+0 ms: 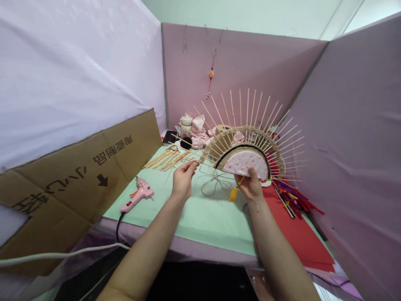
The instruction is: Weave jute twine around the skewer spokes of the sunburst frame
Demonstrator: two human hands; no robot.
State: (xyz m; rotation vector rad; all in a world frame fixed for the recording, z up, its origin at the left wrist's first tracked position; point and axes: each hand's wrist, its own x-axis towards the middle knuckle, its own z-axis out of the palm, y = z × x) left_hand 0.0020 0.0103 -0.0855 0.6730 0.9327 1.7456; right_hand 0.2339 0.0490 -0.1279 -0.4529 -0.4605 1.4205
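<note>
A half-round fan (246, 162) is held up over the table, with thin wooden sticks (248, 106) spreading out from it like rays. Its centre is white with pink dots, edged by a black band, and a woven twine arc (225, 136) crosses the sticks. My right hand (252, 186) grips the fan's lower edge, thumb in front. At the arc's left end, my left hand (184, 175) pinches the twine beside the lowest stick. Loose twine (216, 184) trails in loops below. A yellow tassel (233, 193) hangs near my right hand.
A pink glue gun (139, 195) lies at the left, near a cardboard sheet (78, 179). Spare sticks (164, 159) are piled behind my left hand. Red paper (291, 230) and colourful pipe cleaners (300, 198) lie at the right. A jar (186, 125) stands at the back.
</note>
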